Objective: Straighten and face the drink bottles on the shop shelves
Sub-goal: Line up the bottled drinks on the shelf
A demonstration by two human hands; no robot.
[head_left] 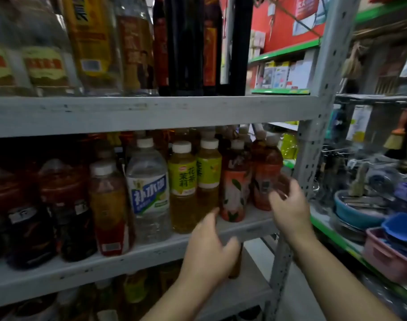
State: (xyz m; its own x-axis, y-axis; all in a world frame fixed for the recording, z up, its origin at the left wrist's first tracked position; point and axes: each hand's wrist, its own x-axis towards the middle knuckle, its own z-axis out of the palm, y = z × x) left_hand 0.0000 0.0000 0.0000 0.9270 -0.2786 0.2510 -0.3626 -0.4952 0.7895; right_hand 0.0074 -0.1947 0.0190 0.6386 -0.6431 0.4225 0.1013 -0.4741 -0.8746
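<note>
A grey, scuffed metal shelf rack fills the view, its perforated upright on the right, and both bare forearms reach up from below to the middle shelf, where the drink bottles stand in rows. The right hand is raised at the row's right end, its fingers curved round the far side of the orange-labelled tea bottle and its thumb across the front, gripping it, though motion blur softens the contact. The left hand hovers in front of the shelf edge, back to the camera, its fingers loosely spread and holding nothing, the tips near the foot of a second green-labelled bottle. On the top shelf stand tall dark glass bottles with red and gold labels too blurred to read. On the middle shelf the largest is a clear, ribbed plastic water bottle, its blue-and-white label reading 补水啦; beside it is a yellow tea bottle marked 茉莉 花茶 on lime green, then a peach-patterned bottle with leaves. All have white screw caps. Far right, blue and pink plastic basins are stacked.
</note>
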